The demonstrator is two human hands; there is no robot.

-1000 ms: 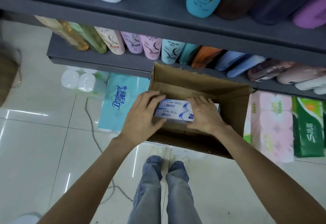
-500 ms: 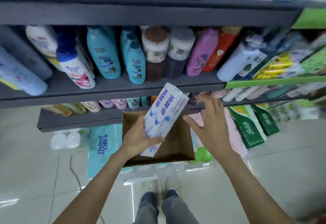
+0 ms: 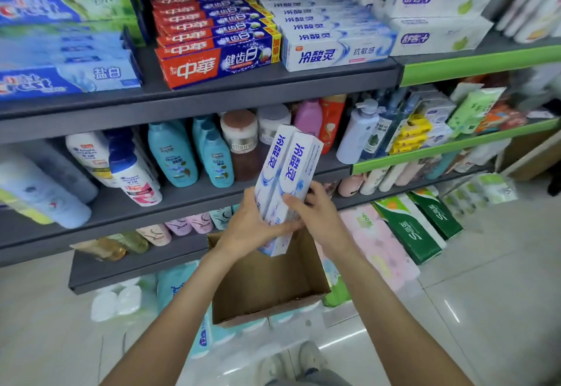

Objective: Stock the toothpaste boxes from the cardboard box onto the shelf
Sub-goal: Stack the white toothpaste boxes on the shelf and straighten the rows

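Head view: two long white-and-blue cardboard toothpaste boxes [image 3: 283, 185] are held side by side as a pair, long axes nearly upright and leaning a little to the right, printed faces toward the camera. Their lower ends sit in the hands; their upper ends stand in front of the bottle shelf. The left hand [image 3: 252, 227] cups the pair from below and the left, fingers wrapped round the lower part. The right hand [image 3: 315, 209] grips the right edge, thumb across the front face. Both hands hold the same pair, so neither is free.

The matching row of white-and-blue boxes [image 3: 334, 40] lies flat on the grey metal top shelf [image 3: 273, 81], above and slightly right of the hands, long axes running left to right. By my judgement the pair must be raised and turned from upright to level; the right hand is nearer that slot.

Below the hands the open brown cardboard box [image 3: 267, 288] rests on wrapped tissue packs, its corrugated inside looking bare where visible. Glossy plastic shampoo bottles [image 3: 182, 157] fill the middle shelf.
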